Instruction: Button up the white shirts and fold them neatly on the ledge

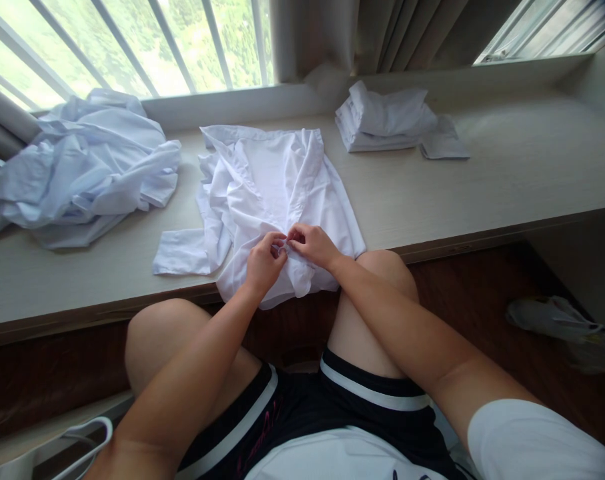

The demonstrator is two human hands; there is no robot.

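Observation:
A white shirt (267, 167) lies spread on the pale ledge in front of me, its lower end hanging over the front edge. One sleeve sticks out to the left with its cuff lying flat. My left hand (267, 260) pinches the shirt's front edge near the middle. Close beside it, my right hand (312, 243) pinches the same front, fingertips almost meeting those of the left. Whether a button sits between the fingers is too small to make out.
A loose heap of white clothes (92, 167) lies on the ledge (507, 173) at the left. Folded white garments (382, 120) are stacked at the back right. Behind are a barred window (182, 40) and curtains (322, 40). A plastic bag (552, 317) rests on the floor at right.

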